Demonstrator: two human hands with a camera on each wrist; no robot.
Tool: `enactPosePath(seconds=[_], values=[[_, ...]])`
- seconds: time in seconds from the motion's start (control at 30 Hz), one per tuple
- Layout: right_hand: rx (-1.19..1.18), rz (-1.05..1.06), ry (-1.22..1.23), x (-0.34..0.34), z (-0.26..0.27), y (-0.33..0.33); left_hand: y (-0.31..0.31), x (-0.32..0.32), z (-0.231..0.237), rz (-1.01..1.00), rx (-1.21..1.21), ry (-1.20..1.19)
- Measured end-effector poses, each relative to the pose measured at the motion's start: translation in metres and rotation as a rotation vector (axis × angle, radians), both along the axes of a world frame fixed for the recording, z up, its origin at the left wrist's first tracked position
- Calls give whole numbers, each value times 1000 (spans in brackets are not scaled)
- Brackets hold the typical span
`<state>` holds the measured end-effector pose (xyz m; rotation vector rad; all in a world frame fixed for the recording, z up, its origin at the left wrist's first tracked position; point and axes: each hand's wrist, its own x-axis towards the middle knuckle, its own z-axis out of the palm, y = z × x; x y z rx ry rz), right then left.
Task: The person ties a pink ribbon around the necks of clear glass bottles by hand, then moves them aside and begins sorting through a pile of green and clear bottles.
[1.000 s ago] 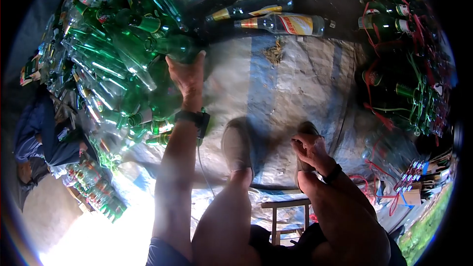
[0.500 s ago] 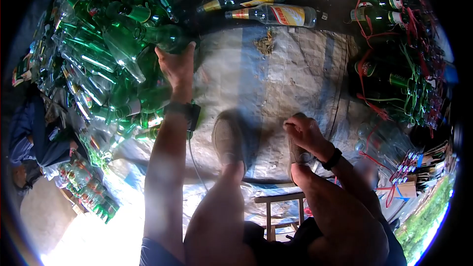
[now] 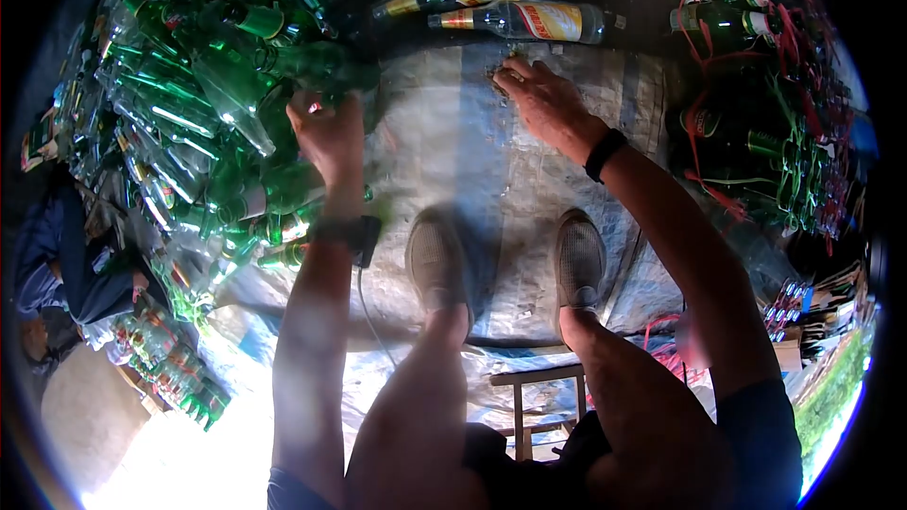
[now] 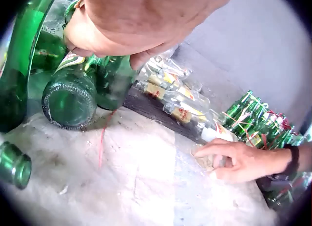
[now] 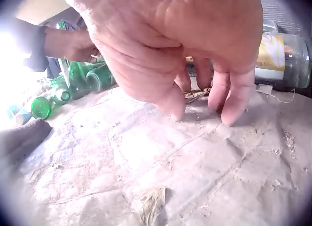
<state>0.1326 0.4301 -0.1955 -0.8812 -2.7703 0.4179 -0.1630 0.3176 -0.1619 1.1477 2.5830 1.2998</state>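
My left hand point(image 3: 329, 137) reaches down at the edge of the green bottle pile. In the left wrist view its fingers and thumb curl round the upper side of a green bottle point(image 4: 113, 82), and a second green bottle point(image 4: 69, 106) lies beside it with its base facing the camera. Past the bottle row's near side, my right hand point(image 3: 548, 106) is lowered to the sheet, fingers bent downward. Crumpled brown debris point(image 4: 205, 160) lies within its fingers. The right wrist view has the fingertips touching the sheet around that debris point(image 5: 197, 95).
Clear bottles point(image 3: 557, 21) with orange labels lie along the sheet's far edge. Bottles bundled with red string point(image 3: 723, 24) stand at the right. The pale sheet point(image 3: 425, 151) spreads beneath my shoes point(image 3: 436, 260). A seated person point(image 3: 90, 255) is at the far left.
My right hand has moved from above my right shoe forward to the brown debris. My left hand has drawn slightly back along the bottles, its fingers more curled.
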Motion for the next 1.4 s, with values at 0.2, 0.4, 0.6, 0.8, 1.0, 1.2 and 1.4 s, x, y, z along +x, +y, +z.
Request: enactPosePath(seconds=[0.2,0.4,0.6,0.8,1.0,1.2,1.4], values=[[-372,-62,248,1,-9,-32,-28,68,5,-346,-94,-216],[-1540,-179,552,-10,10,-83,-59,121,4,-779,-123,-341],[-1593,-259,347,-23,59,-80,-100,109,9,-602,-164,-404],[-378,131,123,-29,49,-30,-176,74,75,-399,-442,-450],[150,7,97,-79,66,51,-351,40,40,-441,-926,-93],[275,-14,-140,-87,42,64,-460,35,63,-86,-1476,-342],[375,-25,-277,-95,36,66,-493,33,60,49,-1543,-386]])
